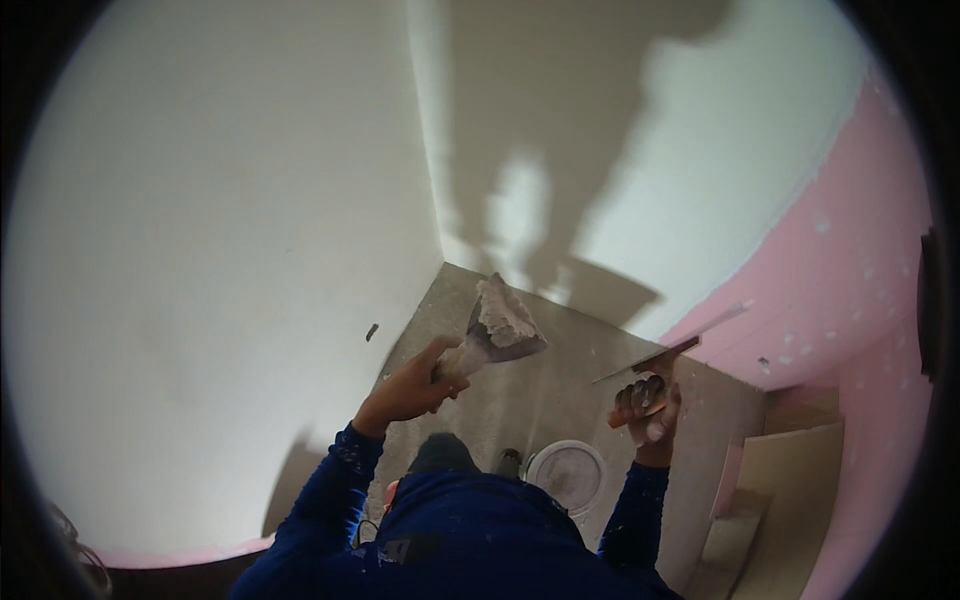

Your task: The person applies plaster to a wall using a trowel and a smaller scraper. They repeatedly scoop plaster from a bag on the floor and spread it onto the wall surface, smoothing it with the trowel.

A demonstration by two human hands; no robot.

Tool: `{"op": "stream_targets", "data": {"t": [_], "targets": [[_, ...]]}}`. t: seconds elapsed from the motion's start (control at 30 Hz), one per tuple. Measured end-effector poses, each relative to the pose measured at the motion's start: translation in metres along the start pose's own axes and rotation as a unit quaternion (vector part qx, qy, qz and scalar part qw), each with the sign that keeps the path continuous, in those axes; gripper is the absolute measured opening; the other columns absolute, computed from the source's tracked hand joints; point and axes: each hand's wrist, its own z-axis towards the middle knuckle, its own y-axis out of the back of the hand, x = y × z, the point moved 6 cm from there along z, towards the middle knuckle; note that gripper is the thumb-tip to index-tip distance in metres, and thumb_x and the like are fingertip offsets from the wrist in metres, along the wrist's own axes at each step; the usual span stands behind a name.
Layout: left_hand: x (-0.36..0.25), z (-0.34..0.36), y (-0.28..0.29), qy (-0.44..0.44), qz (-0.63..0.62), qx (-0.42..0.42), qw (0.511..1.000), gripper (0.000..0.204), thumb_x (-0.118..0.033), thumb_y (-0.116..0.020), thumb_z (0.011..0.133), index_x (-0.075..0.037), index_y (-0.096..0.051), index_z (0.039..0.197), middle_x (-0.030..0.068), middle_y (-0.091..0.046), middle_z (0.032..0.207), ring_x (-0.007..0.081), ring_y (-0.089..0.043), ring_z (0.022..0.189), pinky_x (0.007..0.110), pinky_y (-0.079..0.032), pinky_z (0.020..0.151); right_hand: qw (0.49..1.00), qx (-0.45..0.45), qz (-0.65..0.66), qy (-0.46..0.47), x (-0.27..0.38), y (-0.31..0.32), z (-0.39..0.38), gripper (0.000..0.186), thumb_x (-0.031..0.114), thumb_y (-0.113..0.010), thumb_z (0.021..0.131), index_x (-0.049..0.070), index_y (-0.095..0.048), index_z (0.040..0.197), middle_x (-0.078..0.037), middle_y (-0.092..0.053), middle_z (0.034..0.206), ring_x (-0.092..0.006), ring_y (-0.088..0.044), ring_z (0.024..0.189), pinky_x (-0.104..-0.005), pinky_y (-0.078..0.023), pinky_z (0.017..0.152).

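My left hand (405, 388) is closed round the pale handle of a wide putty knife (520, 348), held out in front of me over the floor. On its blade sits a thick lump of greyish-white plaster (502, 312). To the right, my right hand (648, 418) grips the orange-brown handle of a finishing trowel (668, 354). The trowel's long thin blade shows almost edge-on beyond my knuckles, near the foot of the right wall. Whitish smears cover the fingers of that hand. The two tools are apart from each other.
A round white bucket (602, 468) stands on the grey floor (470, 405) between my arms. White walls (230, 220) meet in a corner ahead; the right one turns into pink board (850, 240) with white patches. Loose boards (790, 490) lean at lower right. Cables (85, 548) hang at lower left.
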Motion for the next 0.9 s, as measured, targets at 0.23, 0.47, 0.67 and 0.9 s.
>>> {"op": "stream_targets", "data": {"t": [0.23, 0.47, 0.67, 0.9], "targets": [[0.000, 0.033, 0.005, -0.078, -0.026, -0.040, 0.996, 0.066, -0.023, -0.071, 0.092, -0.004, -0.041, 0.148, 0.0046, -0.063, 0.078, 0.0109, -0.055, 0.059, 0.027, -0.046, 0.053, 0.899, 0.034, -0.435, -0.043, 0.038, -0.028, 0.089, 0.040, 0.040, -0.067, 0.093, 0.000, -0.068, 0.090, -0.002, -0.060, 0.062, -0.0091, -0.054, 0.051, -0.0251, -0.043, 0.049], [0.019, 0.053, 0.000, -0.147, -0.022, -0.012, 0.989, 0.066, -0.027, -0.070, 0.093, -0.005, -0.042, 0.148, 0.0026, -0.062, 0.077, 0.0085, -0.053, 0.060, 0.025, -0.045, 0.053, 0.917, 0.147, -0.311, 0.202, 0.121, -0.071, 0.065, 0.051, 0.041, -0.066, 0.094, -0.003, -0.060, 0.119, -0.004, -0.058, 0.064, -0.0116, -0.057, 0.055, -0.0246, -0.046, 0.052], [0.000, 0.047, -0.023, -0.107, -0.062, 0.002, 0.992, 0.061, -0.026, -0.068, 0.095, -0.002, -0.044, 0.146, 0.0034, -0.063, 0.085, 0.0093, -0.058, 0.069, 0.026, -0.049, 0.060, 0.976, -0.006, -0.178, 0.127, 0.079, 0.005, 0.015, 0.029, 0.033, -0.058, 0.101, 0.004, -0.055, 0.105, -0.004, -0.055, 0.070, -0.0160, -0.058, 0.059, -0.0300, -0.047, 0.052], [-0.008, 0.052, -0.011, -0.068, -0.084, 0.014, 0.994, 0.062, -0.021, -0.064, 0.098, -0.001, -0.037, 0.150, 0.0027, -0.059, 0.075, 0.0086, -0.054, 0.059, 0.025, -0.047, 0.053, 0.982, -0.002, -0.187, 0.001, 0.034, 0.005, 0.007, 0.023, 0.027, -0.063, 0.098, 0.006, -0.060, 0.091, -0.004, -0.062, 0.073, -0.0139, -0.060, 0.062, -0.0283, -0.046, 0.052]]}}
